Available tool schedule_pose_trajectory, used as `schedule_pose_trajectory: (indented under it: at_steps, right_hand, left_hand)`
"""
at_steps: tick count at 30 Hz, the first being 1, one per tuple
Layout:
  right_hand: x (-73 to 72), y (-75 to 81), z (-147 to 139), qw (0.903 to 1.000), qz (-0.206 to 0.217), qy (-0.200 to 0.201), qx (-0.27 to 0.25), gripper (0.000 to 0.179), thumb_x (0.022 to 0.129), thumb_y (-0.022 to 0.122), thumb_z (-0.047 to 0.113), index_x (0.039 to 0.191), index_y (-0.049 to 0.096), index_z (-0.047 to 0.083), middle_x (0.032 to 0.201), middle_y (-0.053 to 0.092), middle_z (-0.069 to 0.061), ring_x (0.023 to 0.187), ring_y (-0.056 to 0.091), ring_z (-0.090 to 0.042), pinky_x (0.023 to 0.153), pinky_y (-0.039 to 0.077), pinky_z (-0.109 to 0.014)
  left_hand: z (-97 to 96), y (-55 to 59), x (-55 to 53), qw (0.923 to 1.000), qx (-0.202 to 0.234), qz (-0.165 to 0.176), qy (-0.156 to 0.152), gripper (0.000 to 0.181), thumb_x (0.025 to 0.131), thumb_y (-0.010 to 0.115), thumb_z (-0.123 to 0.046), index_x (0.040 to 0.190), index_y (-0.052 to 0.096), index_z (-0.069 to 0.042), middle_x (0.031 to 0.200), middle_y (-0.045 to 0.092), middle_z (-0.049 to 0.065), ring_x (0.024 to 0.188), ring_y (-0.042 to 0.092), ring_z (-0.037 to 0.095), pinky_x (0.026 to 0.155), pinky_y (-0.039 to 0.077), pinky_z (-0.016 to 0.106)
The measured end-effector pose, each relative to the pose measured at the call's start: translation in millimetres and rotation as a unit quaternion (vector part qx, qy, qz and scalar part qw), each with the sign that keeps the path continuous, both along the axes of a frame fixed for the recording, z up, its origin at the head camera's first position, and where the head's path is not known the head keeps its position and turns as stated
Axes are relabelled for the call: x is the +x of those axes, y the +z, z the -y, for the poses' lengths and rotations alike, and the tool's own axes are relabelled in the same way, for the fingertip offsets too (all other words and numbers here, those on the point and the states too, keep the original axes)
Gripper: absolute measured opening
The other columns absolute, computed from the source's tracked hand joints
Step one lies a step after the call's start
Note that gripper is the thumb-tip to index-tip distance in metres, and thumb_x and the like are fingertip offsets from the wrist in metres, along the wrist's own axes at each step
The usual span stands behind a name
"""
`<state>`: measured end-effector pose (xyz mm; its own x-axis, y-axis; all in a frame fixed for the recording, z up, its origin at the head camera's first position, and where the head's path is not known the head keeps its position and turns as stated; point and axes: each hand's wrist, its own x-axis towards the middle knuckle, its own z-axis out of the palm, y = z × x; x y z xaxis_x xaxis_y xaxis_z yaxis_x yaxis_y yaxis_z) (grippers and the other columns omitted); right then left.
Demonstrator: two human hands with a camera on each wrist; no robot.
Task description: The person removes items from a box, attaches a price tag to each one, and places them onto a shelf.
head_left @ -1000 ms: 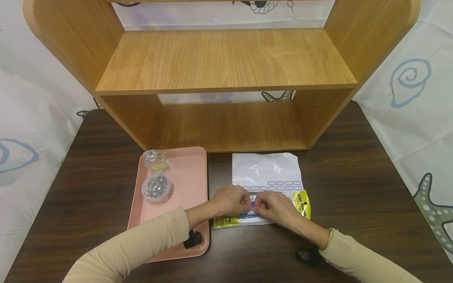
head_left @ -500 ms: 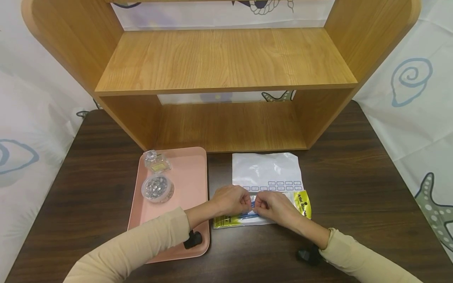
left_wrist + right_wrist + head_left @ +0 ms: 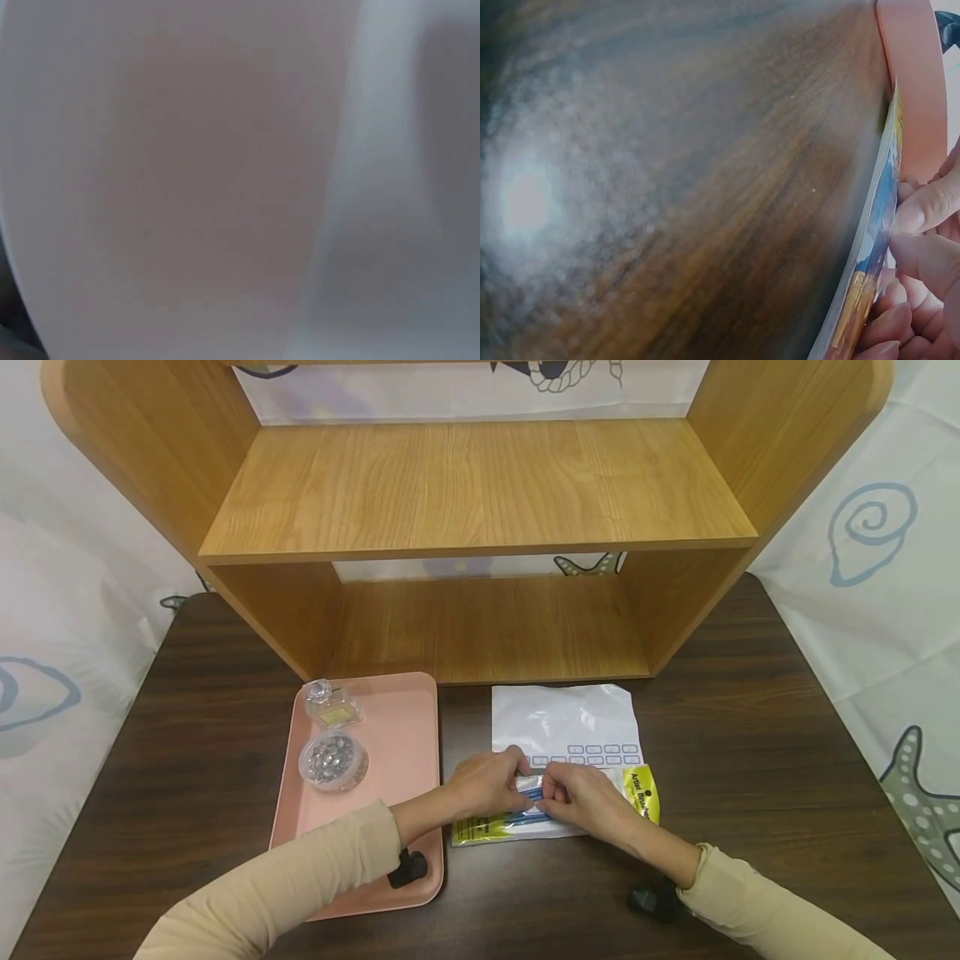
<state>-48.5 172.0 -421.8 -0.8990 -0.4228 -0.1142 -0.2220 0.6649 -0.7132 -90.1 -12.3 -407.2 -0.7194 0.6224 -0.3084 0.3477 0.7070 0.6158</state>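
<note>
A flat plastic packet of artist brushes (image 3: 566, 829), with yellow ends and blue handles showing, lies on the table in the head view. My left hand (image 3: 486, 783) is over its left part, thumb and index finger spread apart. Close beside it, my right hand (image 3: 588, 799) pinches the packet's plastic near the middle, fingers curled. In the right wrist view the packet (image 3: 875, 217) is seen edge-on, with both thumbs meeting at its surface. A white plastic sheet (image 3: 564, 714) printed with small blue boxes lies just behind. The left wrist view holds only a blurred pale surface.
A pink tray (image 3: 401, 727) on the left holds a glass perfume bottle (image 3: 336, 708) and a round tub of silvery pieces (image 3: 332, 760). A wooden shelf unit (image 3: 480, 485) stands along the back of the dark table (image 3: 757, 760).
My left thumb and index finger have parted from their earlier pinch, uncovering more of the blue handles. My right hand stays nearly in place.
</note>
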Motion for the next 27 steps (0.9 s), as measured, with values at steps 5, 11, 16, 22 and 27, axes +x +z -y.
schedule_pose_trajectory:
  at_steps: [5,11,16,22,27]
  right_hand:
    - [0.6,0.3,-1.8,1.0000,0.001,0.000,-0.001,0.018,0.080,0.073,0.012,0.074,0.056,0.015,0.060,0.048,0.011,0.056,0.042,0.000,0.050,0.036,-0.018]
    - [0.9,1.0,-2.2,1.0000,0.000,-0.003,-0.004,0.018,0.080,0.073,0.013,0.074,0.057,0.015,0.059,0.048,0.012,0.055,0.042,0.000,0.050,0.035,-0.017]
    - [1.1,1.4,-4.7,0.9999,-0.003,-0.008,-0.012,0.017,0.080,0.074,0.013,0.074,0.057,0.014,0.061,0.050,0.011,0.055,0.043,0.001,0.049,0.037,-0.017]
    - [-0.2,4.4,-13.1,0.9994,0.002,-0.025,-0.023,0.015,0.081,0.073,0.011,0.077,0.058,0.013,0.064,0.051,0.010,0.058,0.045,-0.002,0.052,0.039,-0.018]
    - [-5.2,14.2,-24.4,0.9979,-0.003,-0.055,-0.035,0.013,0.082,0.071,0.009,0.078,0.059,0.012,0.064,0.051,0.007,0.057,0.043,-0.004,0.050,0.038,-0.018]
  left_hand:
    - [-0.1,0.5,-0.4,0.9995,-0.012,-0.028,-0.005,0.040,0.076,0.078,-0.028,0.105,0.059,-0.009,0.067,0.054,-0.007,0.058,0.047,0.006,0.054,0.036,0.022]
    - [0.2,1.4,-0.5,0.9972,-0.019,-0.070,-0.019,0.037,0.074,0.079,-0.031,0.099,0.060,-0.010,0.072,0.051,-0.005,0.064,0.045,0.009,0.056,0.035,0.024]
    - [0.1,2.4,-0.4,0.9956,-0.032,-0.086,-0.020,0.037,0.074,0.079,-0.035,0.097,0.061,-0.012,0.084,0.049,-0.003,0.073,0.043,0.012,0.059,0.036,0.025]
    - [0.6,3.0,0.4,0.9961,-0.033,-0.080,-0.019,0.041,0.073,0.079,-0.038,0.098,0.061,-0.012,0.084,0.049,-0.002,0.073,0.043,0.014,0.060,0.036,0.027]
    - [0.3,2.8,1.4,0.9962,-0.036,-0.076,-0.022,0.044,0.071,0.081,-0.039,0.099,0.060,-0.012,0.085,0.051,-0.002,0.075,0.045,0.015,0.063,0.037,0.029]
